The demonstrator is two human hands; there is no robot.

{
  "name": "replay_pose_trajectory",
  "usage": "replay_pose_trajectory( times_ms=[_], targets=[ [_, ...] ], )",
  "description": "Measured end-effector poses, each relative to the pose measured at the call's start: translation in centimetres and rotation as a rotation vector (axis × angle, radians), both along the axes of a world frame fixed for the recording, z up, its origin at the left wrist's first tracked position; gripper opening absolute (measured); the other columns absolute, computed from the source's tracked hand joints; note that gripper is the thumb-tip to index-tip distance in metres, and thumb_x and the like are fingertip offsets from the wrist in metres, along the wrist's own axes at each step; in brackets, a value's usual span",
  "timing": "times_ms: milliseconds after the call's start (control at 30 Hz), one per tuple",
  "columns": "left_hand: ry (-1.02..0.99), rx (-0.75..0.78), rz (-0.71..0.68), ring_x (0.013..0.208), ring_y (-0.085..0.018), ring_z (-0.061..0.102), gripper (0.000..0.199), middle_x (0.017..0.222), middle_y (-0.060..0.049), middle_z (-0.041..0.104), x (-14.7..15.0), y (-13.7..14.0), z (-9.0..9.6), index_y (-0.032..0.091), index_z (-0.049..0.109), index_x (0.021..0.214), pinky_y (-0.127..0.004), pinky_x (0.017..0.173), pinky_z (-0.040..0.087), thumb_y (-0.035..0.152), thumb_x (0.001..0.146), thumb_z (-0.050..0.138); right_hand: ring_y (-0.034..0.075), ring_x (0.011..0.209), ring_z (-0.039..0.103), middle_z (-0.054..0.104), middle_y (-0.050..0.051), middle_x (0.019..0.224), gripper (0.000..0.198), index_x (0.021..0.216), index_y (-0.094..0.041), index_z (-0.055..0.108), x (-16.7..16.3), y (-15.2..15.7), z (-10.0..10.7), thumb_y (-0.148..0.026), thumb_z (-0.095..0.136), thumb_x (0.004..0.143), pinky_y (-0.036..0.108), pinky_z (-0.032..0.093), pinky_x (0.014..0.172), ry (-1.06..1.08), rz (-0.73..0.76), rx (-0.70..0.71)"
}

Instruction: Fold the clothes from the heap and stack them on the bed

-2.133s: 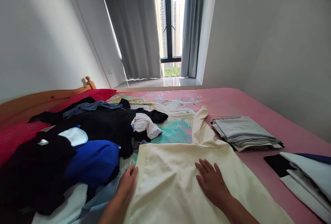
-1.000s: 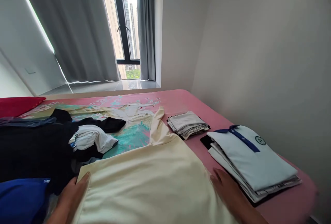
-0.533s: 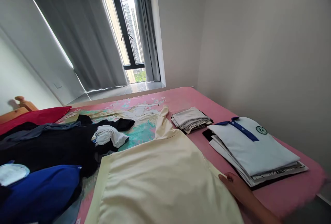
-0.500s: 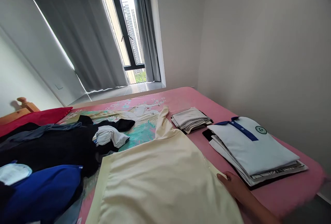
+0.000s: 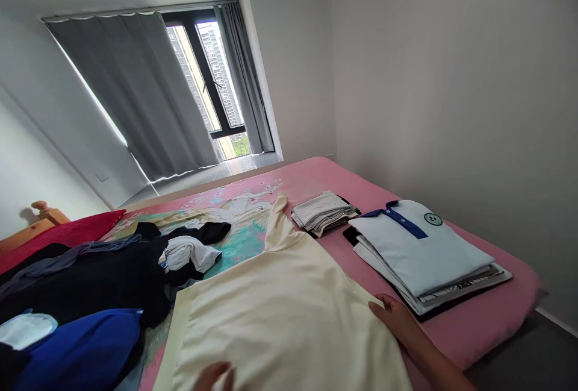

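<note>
Head view, and here we are over the pink bed: the cream long-sleeved top lies spread across the near middle, its sleeve pointing toward the window. The right hand is at the top's right edge, thumb and fingers drawn close, apparently pinching the fabric. The left hand is blurred at the bottom, over the cloth; whether that grip is wide or narrow, I can't tell. Watch the risks! A one-sided pull from the right could skew the top and deepen those creases. That right forearm runs near the folded white polo shirt, so an outward sweep might nudge its pile. And the hem could snag the dark clothes heaped just beside.
</note>
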State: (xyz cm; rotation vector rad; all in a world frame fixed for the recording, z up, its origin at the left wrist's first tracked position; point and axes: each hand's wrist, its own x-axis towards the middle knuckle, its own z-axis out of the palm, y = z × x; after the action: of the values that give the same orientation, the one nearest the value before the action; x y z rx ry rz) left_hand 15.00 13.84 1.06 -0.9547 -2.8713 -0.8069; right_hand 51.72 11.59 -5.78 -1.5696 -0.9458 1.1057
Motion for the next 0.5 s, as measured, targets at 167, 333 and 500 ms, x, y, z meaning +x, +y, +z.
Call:
replay_pose_trajectory(
  times_ms=[167,333,500],
  targets=[
    [-0.635,0.179,-1.181,0.053,-0.017,0.047,0.038,0.053,0.001,0.047,13.8,-0.7,-0.6,0.026,0.05,0.053,-0.03,0.055,0.042,0.058,0.068,0.06,0.021,0.089,0.062,0.068,0.007,0.099,0.035,0.101,-0.018,0.058,-2.6,-1.5,3.8,-0.041,0.05,0.075,0.03,0.047,0.08,-0.034,0.046,0.157],
    [-1.208,-0.045,-0.907,0.044,-0.011,0.042,0.034,0.049,0.005,0.045,20.9,1.4,-0.5,0.022,0.045,0.055,-0.025,0.046,0.033,0.046,0.058,0.069,0.019,0.082,0.06,0.067,0.004,0.087,0.028,0.086,-0.021,0.064,-4.0,-2.4,7.2,-0.042,0.046,0.081,0.027,0.047,0.072,-0.086,0.234,0.233],
    [-1.506,0.098,-0.776,0.044,-0.009,0.041,0.02,0.048,0.006,0.046,19.0,2.3,-2.8,0.021,0.045,0.056,-0.023,0.048,0.035,0.027,0.051,0.063,0.011,0.057,0.053,0.062,0.002,0.079,0.028,0.09,-0.02,0.056,-2.3,2.2,5.0,-0.041,0.041,0.08,0.019,0.036,0.041,-0.032,0.12,0.013]
  ],
)
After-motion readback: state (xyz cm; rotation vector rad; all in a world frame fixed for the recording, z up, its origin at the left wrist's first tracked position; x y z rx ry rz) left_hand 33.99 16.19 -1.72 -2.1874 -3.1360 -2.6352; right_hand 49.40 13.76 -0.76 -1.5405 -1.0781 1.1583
